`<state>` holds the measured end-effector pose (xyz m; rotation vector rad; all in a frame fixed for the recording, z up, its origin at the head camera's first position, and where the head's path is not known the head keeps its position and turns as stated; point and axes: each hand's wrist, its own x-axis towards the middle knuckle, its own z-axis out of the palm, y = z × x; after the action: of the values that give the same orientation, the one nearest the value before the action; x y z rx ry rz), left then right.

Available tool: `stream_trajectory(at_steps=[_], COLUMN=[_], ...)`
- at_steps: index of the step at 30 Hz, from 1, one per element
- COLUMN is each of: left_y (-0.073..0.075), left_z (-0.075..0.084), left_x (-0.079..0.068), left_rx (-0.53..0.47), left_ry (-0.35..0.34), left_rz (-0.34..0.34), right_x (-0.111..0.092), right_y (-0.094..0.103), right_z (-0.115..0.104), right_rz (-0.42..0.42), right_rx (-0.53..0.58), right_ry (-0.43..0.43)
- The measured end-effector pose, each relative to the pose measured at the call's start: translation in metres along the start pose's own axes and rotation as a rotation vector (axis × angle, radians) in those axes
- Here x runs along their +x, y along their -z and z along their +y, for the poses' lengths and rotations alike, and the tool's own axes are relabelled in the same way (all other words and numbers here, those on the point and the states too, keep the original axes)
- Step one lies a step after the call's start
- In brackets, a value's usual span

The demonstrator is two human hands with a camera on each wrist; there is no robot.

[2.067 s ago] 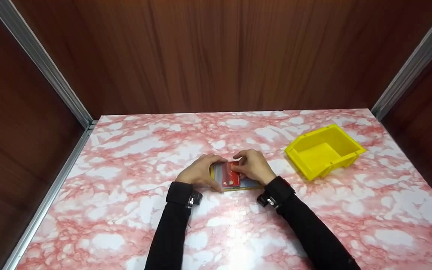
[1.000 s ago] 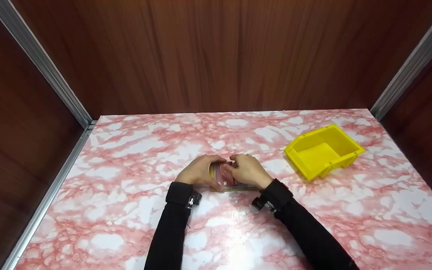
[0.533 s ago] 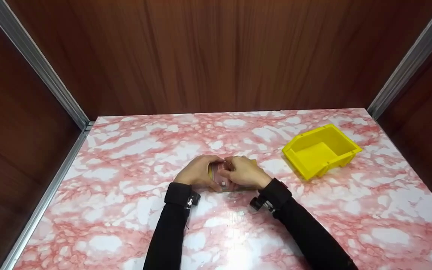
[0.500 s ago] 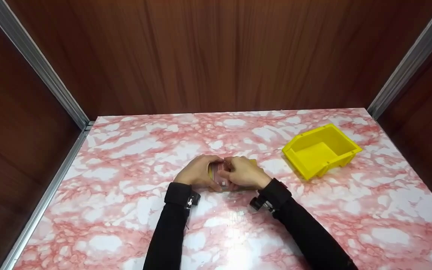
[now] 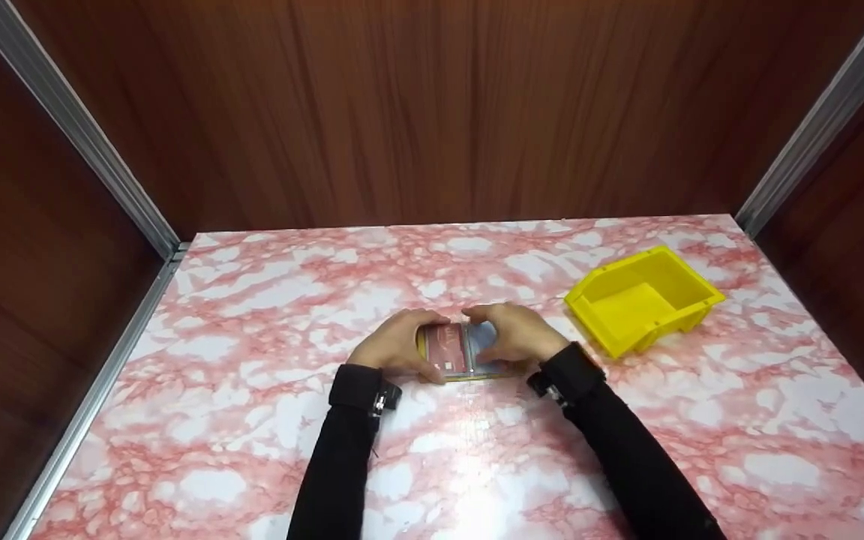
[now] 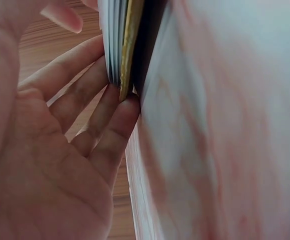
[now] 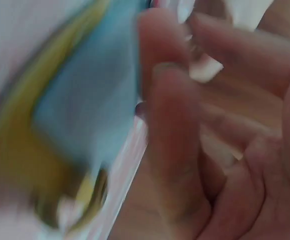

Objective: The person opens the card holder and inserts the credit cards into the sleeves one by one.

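A yellow-covered card holder [image 5: 482, 339] with clear sleeves lies spread on the table. A red card [image 5: 447, 349] sits behind clear plastic on its left side, looking dulled. My left hand [image 5: 394, 343] grips the holder's left end, fingers at the far edge and thumb at the near one. In the left wrist view, fingertips touch the stacked sleeves [image 6: 114, 45] and yellow cover [image 6: 131, 40]. Over the holder's bluish right side, my right hand [image 5: 518, 334] has thumb and index finger parted, with nothing pinched between them. The right wrist view is blurred; fingers there lie beside the bluish sleeve [image 7: 90, 95].
A yellow plastic bin [image 5: 638, 304] stands at the right, nothing visible inside. The tabletop [image 5: 267, 300] has a red-and-white marbled pattern. Brown wood-grain panels [image 5: 432, 112] rise behind it and at both sides, with metal rails [image 5: 87, 127] at the corners.
Earlier my right hand pinched the red card and moved it left, into the clear sleeve. Now that hand has let go and shifted right. My left hand has kept its place.
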<state>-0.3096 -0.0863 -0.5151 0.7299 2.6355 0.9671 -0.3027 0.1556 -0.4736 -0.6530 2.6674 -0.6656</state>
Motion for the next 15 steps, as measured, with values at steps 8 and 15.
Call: stream_trajectory(at_steps=[8, 15], left_y=[0.0, 0.001], left_z=[0.001, 0.0], left_x=[0.0, -0.002], left_rx=[-0.024, -0.028], left_ry=[0.006, -0.002], left_rz=[0.001, -0.016], right_x=[-0.006, -0.009], right_y=[0.019, 0.024], right_z=[0.022, 0.037], right_rz=[-0.058, -0.028], right_rx=[-0.028, -0.025], right_ry=[-0.051, -0.08])
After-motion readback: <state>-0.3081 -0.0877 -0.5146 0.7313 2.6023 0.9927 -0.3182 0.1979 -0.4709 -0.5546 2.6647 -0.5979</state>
